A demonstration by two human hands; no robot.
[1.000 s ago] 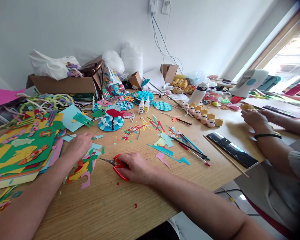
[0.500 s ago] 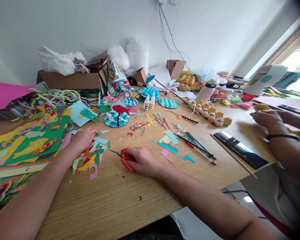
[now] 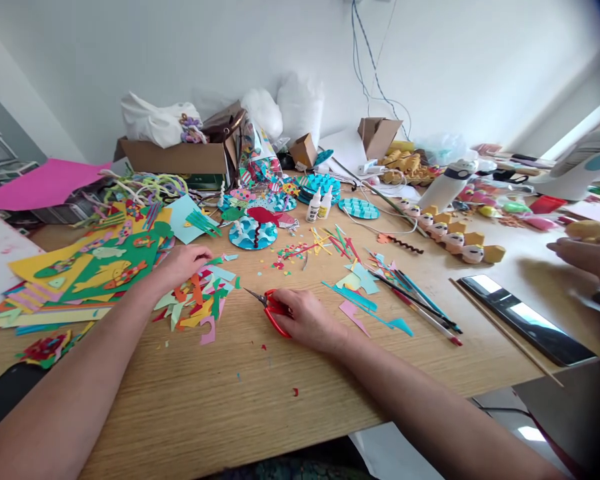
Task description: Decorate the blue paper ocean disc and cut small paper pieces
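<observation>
Red-handled scissors (image 3: 269, 308) lie low over the wooden table with their closed blades aimed left; my right hand (image 3: 307, 321) is wrapped round the handles. My left hand (image 3: 184, 265) rests at the upper edge of a heap of coloured paper scraps (image 3: 200, 300). Its fingers are curled together, and whatever is under the fingertips is hidden. Left of that hand lie green and yellow sheets (image 3: 83, 267) bearing paper fish. Beyond the scraps, a red paper fish (image 3: 264, 215) stands on a dark twisted stem over a blue patterned disc (image 3: 245, 233).
Two glue bottles (image 3: 314, 205) stand behind small clippings. Brushes and pencils (image 3: 425, 303), a stick (image 3: 505, 331) and a phone (image 3: 523, 320) lie to the right. A co-worker's hand (image 3: 585, 257) holds something yellowish at the right edge. Boxes (image 3: 175, 157) line the wall.
The view has swung left, so everything sits further right in the picture. Both my hands stay at nearly the same places on the table, the right still round the scissors.
</observation>
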